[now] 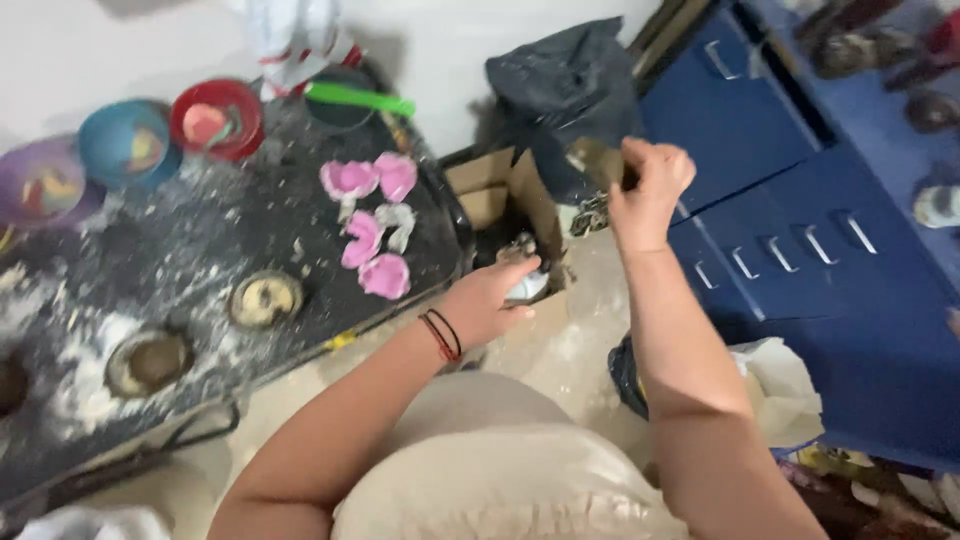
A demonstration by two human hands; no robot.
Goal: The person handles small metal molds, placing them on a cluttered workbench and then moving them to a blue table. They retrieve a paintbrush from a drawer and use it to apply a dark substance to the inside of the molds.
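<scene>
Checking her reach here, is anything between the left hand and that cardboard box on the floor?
Nothing visible stands between them. The left hand is already at the open cardboard box, its fingers on a pale object inside. The right hand holds something brownish above the box.

The scene is lit evenly and fairly brightly from above, with soft, short shadows cast under the black bag (pixel 565 75) against the pale wall (pixel 80 50) and under the person's arms. Motion blur is spread over the whole picture: the coloured bowls (pixel 130 140) at the left edge and the blue cabinet (pixel 800 200) handles are smeared, and the right hand (pixel 650 185) and what it grips are seen only softly. No strong glare is seen, and the corners are left dim and indistinct.
</scene>
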